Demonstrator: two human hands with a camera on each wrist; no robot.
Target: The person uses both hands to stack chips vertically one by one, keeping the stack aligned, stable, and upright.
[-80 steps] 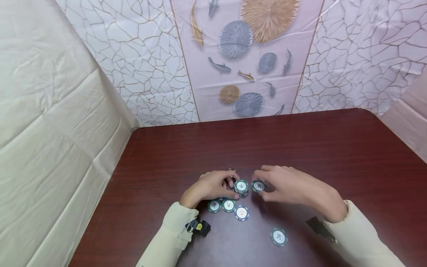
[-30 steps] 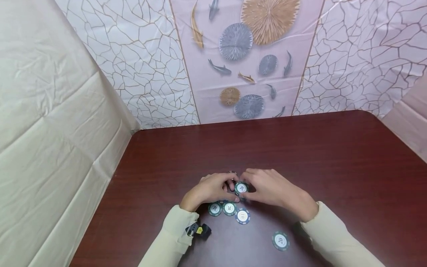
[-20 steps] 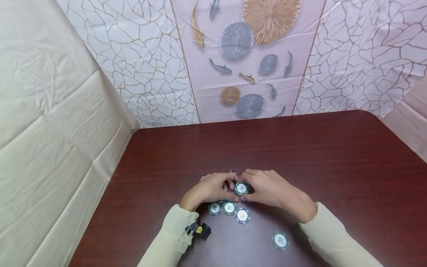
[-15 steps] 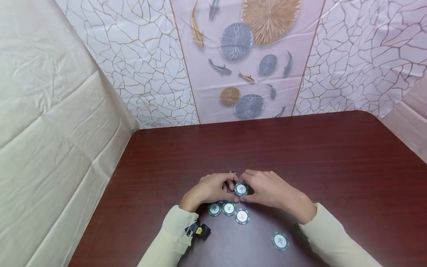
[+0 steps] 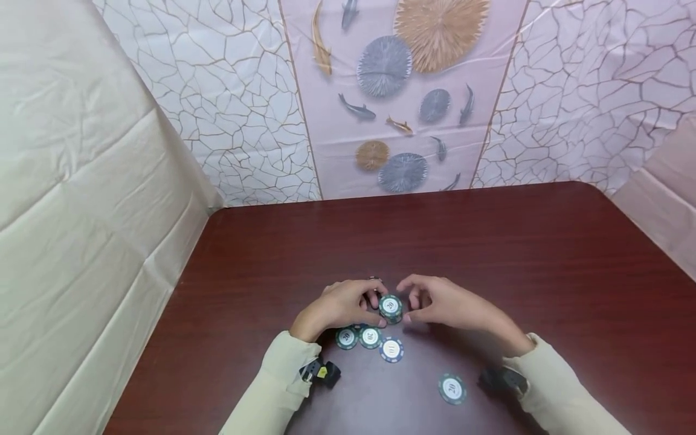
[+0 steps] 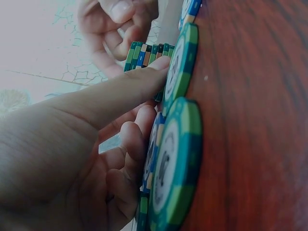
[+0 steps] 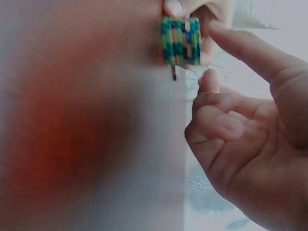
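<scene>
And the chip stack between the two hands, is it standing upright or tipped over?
Upright: in the head view, the chip stack shows its top face, marked 20, with layered edges beneath.

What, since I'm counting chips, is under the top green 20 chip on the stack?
More chips: the left wrist view shows green and blue edges below the top green chip. Their faces are covered, and the left thumb hides some lower edges.

Left sleeve [image 5: 265, 389], 7 o'clock in head view: long, pale cream, creased, cuff loose. Black wrist device [image 5: 331, 376] at cuff's 3 o'clock; small yellow label [image 5: 322, 372] on it. Right sleeve [image 5: 568, 389], 4 o'clock: matching cream. Dark wrist unit [image 5: 499, 380] at cuff's 9 o'clock; detail unclear.
</scene>
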